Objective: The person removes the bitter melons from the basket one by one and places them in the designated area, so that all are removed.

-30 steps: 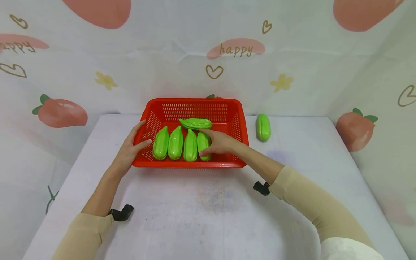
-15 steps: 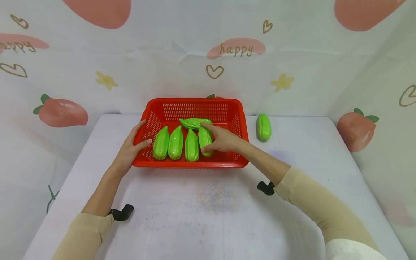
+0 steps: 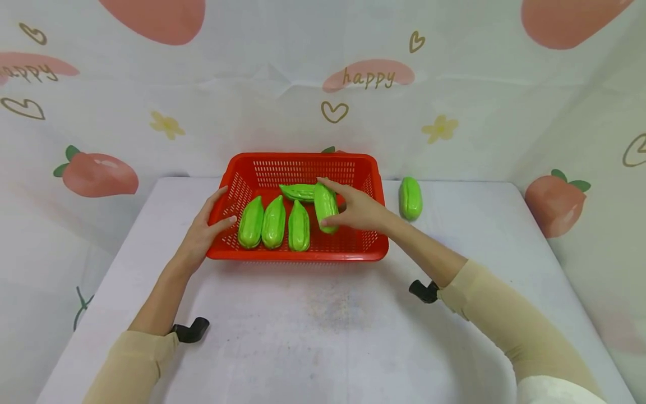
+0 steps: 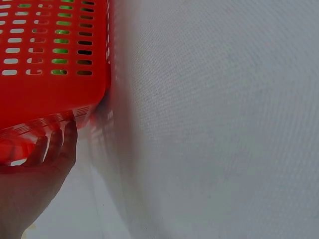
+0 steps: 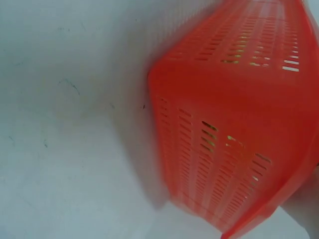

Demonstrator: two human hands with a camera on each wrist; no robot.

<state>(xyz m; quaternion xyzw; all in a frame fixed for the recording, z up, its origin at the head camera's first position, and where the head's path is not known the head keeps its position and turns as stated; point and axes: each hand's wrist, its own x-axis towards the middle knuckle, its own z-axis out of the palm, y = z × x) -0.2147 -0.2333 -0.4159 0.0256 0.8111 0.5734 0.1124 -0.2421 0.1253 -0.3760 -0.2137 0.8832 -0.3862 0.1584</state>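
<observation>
A red plastic basket (image 3: 348, 255) with slotted walls stands on the white table. My left hand (image 3: 199, 233) holds its left side, thumb over the rim; in the left wrist view its fingers (image 4: 65, 144) lie against the outer wall. With thumb and fingers my right hand (image 3: 360, 209) grips a glossy green bitter melon (image 3: 325, 206), raised and tilted inside the basket. Left of it, several like bitter melons (image 3: 273, 223) lie side by side, and another bitter melon (image 3: 296, 192) lies crosswise behind. The right wrist view shows the basket wall, hiding the fingers.
One more green bitter melon (image 3: 411, 198) lies on the table, right of the basket. A white cloth (image 3: 282, 84) printed with peaches, hearts and flowers hangs behind the table (image 3: 282, 336). Black wrist mounts (image 3: 190, 330) stick out from both forearms.
My right hand has lifted the bitter melon off the basket floor, moving it slightly right and back. The left hand stays on the basket's left side.
</observation>
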